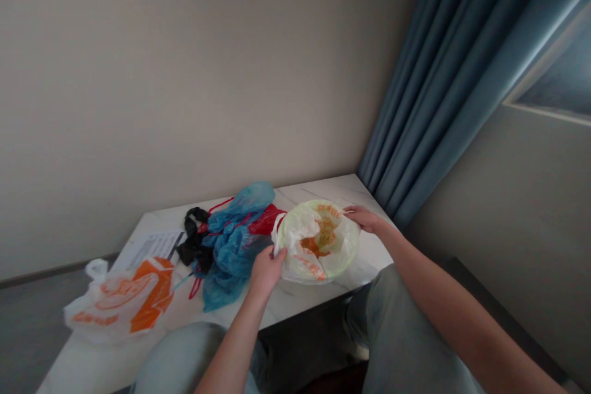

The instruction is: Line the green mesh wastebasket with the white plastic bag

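Observation:
A white plastic bag with orange print lines a round pale-green bin, its edges spread over the rim. My left hand pinches the bag's edge at the near left of the rim. On the far right side, my right hand has its fingers closed on the bag's edge. Orange print shows through inside the opening. Just left of the bin lie crumpled blue plastic bags, touching a red bag and a black bag.
The white marbled table stands against the wall. Another white bag with orange print lies at its left end, beside a printed sheet. Blue curtains hang on the right. My knees are at the near edge.

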Motion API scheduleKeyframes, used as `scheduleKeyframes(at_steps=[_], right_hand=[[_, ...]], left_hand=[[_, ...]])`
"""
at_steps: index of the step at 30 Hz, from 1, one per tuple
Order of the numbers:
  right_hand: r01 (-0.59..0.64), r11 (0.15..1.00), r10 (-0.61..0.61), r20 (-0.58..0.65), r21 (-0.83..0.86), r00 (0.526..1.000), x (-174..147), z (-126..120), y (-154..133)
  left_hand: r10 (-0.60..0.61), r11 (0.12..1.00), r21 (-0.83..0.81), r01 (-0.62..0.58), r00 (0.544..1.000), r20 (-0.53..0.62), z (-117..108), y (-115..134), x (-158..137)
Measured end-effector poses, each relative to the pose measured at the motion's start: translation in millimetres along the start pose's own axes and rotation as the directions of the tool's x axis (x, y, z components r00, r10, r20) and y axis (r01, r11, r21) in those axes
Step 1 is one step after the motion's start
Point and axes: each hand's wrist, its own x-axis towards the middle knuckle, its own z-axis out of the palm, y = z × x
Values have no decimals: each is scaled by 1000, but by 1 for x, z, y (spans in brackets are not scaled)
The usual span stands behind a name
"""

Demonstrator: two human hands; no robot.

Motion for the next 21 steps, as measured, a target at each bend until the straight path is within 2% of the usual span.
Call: scheduleKeyframes(at_steps=[3,6,10,13,15,17,19,21], right_hand=[[51,958,-119,-229,-283,966,-4,5,0],[0,861,-205,-347,-508,915,-9,8,3],[-138,860,-92,-414,-491,906,-17,13,5],[-197,897,12,-425,-395,905,-26,20,5],[-201,932,66,-405,-302,912,-34,24,5],[-191,966,127,-322,-173,938,-43,26,4],[-208,976,197,-160,-57,967,-51,24,5],[-266,964,267,9,-20,964,-57,19,7]], left_hand=[[11,1000,12,-11,1000,-10,0,-1,3],[8,998,-68,-10,1000,-27,2,-2,6],[-96,931,-359,64,993,-73,7,-2,12],[-206,797,-585,149,978,-31,10,0,15],[-242,702,-689,181,970,9,11,1,16],[-256,642,-741,197,966,35,12,3,16],[-272,622,-752,218,961,54,10,6,15],[-331,595,-750,288,938,97,7,9,12]])
